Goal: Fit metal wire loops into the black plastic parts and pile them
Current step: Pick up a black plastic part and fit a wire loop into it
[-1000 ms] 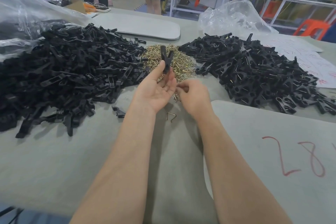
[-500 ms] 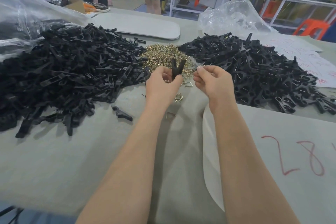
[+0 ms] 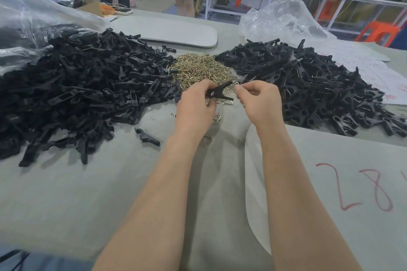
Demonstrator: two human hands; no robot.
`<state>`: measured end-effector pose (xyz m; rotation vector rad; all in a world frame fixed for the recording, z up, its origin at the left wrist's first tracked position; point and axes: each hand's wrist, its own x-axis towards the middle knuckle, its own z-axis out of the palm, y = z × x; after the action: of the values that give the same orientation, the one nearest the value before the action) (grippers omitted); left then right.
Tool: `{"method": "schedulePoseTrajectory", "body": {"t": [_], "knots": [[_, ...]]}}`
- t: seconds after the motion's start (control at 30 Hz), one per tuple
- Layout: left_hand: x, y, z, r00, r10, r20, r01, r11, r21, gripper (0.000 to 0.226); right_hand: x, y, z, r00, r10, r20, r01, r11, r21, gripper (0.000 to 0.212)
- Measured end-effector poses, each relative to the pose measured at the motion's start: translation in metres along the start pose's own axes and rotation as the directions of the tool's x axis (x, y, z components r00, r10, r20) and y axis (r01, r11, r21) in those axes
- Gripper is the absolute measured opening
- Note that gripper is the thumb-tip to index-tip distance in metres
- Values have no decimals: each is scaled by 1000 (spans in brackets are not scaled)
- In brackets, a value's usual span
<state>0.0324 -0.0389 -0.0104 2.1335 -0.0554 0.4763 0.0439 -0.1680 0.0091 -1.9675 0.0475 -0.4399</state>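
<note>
My left hand (image 3: pixel 195 108) grips a black plastic clip (image 3: pixel 220 92), tilted so its jaws point right. My right hand (image 3: pixel 258 99) pinches a small metal wire loop (image 3: pixel 236 85) at the clip's upper tip. Just behind both hands lies a heap of brass-coloured wire loops (image 3: pixel 201 68). A large pile of black plastic parts (image 3: pixel 77 86) fills the left of the table. Another pile of black parts with wires fitted (image 3: pixel 308 86) spreads to the right.
A lone black part (image 3: pixel 147 136) and a few stray loops (image 3: pixel 217 116) lie near my left wrist. A grey board (image 3: pixel 341 182) with red numbers sits under my right arm. Clear plastic bags (image 3: pixel 279 20) stand at the back. Two people stand beyond the table.
My left hand turned the clip from upright to tilted rightward. My right hand, which picked up a wire loop, closed in on the clip's tip.
</note>
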Motion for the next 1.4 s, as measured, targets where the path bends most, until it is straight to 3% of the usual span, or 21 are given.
{"method": "schedulePoseTrajectory", "body": {"t": [0.4,0.47,0.5,0.57,0.63,0.7,0.8,0.93,1.07,1.4], "knots": [[0,-2,-1,999,30,38,-33,997,74,24,-3,-2,4,992,69,107,-71,997,17,15],[0,-2,-4,995,26,94,-27,999,17,21,-3,-2,-1,974,137,181,-161,979,127,18],[-1,0,-6,991,25,133,-23,999,-22,19,-2,-2,-4,944,189,269,-255,937,237,19],[-1,3,-11,978,41,205,-15,992,-126,18,-1,-2,-12,828,266,494,-501,746,439,17],[-2,8,-15,970,67,233,-16,976,-217,17,-2,1,-15,708,276,651,-655,600,459,29],[-3,11,-19,971,93,222,-33,965,-260,17,-4,3,-16,628,257,735,-710,576,405,53],[-3,11,-21,970,140,200,-82,959,-270,15,-6,2,-16,542,192,818,-709,627,322,62],[-3,14,-18,962,194,194,-138,953,-268,15,-7,-1,-11,595,185,782,-689,618,378,49],[-3,15,-20,965,149,217,-69,938,-340,24,-7,0,-4,652,201,731,-646,652,397,45],[-6,20,-24,952,136,274,-11,910,-414,24,-8,1,2,668,186,720,-627,662,410,58]]}}
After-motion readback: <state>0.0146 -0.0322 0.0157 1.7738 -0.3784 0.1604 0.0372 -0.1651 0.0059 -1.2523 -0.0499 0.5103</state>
